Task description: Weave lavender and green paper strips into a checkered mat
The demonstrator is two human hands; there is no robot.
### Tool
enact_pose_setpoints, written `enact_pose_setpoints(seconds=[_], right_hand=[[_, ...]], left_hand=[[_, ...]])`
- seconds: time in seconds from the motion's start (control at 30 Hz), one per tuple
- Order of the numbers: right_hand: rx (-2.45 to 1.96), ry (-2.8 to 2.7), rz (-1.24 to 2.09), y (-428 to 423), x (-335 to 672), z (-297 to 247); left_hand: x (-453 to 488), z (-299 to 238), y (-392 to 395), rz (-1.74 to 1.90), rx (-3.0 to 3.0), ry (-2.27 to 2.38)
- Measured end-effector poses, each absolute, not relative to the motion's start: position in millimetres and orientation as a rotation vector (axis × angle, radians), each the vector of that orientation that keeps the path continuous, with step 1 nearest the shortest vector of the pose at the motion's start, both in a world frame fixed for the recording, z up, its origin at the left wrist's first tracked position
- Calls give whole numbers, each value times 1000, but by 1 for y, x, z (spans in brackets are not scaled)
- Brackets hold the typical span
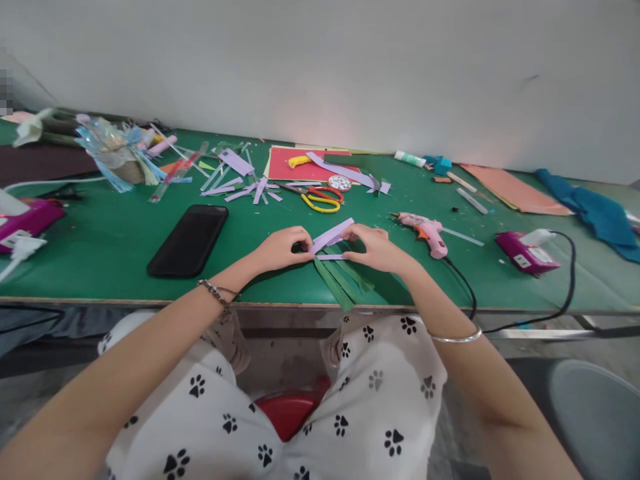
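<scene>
A black phone [188, 241] lies on the green bench [115, 233]. At the right, a blue cloth [595, 207] lies beside peach paper [517, 188]; 2 purple socket blocks [510, 245] sit towards opposite ends, each holding a white plug [537, 237].

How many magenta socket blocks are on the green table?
2. One magenta socket block is at the picture's left edge, partly cut off; the second socket block is right of the pink glue gun.

No text, brand or number can be read; the white-and-green cylindrical plastic tube [410, 159], beyond the right hand [376, 248] and farther right, carries printing too small to make out.
</scene>
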State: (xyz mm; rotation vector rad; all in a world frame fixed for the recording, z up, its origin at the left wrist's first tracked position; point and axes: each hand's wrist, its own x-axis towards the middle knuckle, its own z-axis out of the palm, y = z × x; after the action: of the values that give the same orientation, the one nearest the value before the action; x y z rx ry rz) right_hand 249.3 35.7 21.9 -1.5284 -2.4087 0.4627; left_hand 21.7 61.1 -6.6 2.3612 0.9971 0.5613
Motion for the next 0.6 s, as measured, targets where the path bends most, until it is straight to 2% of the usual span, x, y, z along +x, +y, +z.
enact_pose_setpoints(seconds=[0.37, 0.6], right_hand=[[-1365, -2489, 421, 23, 231, 13], [-1497, -2517, 442, 20, 224, 17]], left_hand=[[21, -8, 64, 569, 2319, 912], [21, -7, 64, 566, 2300, 891]])
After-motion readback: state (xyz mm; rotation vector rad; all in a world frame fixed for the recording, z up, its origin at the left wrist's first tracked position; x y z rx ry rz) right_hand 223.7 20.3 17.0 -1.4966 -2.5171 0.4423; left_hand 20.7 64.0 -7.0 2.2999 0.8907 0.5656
